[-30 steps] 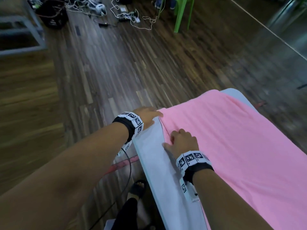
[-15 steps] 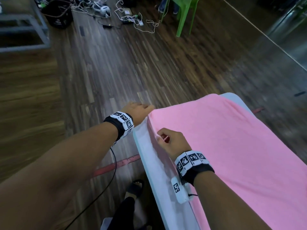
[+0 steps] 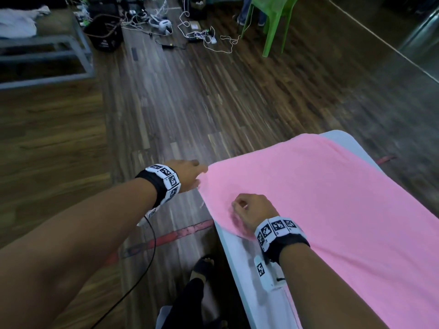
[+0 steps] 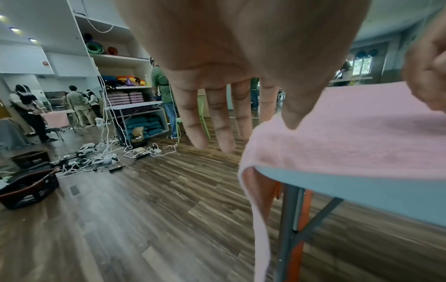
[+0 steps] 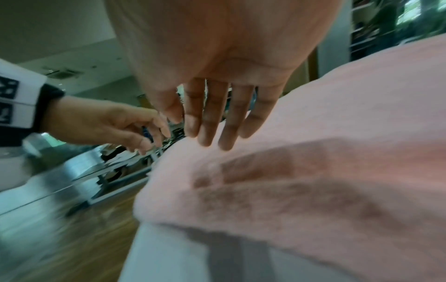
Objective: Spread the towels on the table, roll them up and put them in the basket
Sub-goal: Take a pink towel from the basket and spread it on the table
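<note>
Towel (image 3: 320,210) lies pink and flat on the desk (image 3: 240,262), long axis running 10 to 4 o'clock, its near-left end under my straight-fingered right hand (image 3: 253,211), with my left hand (image 3: 187,174), fingers relaxed, touching the corner at 9 o'clock.

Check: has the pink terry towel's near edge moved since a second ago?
Yes. The pink terry towel edge slid leftward across the white table, now overhanging its end by the left hand.

White table (image 3: 240,262); pink towel (image 3: 332,210) spread across it
</note>
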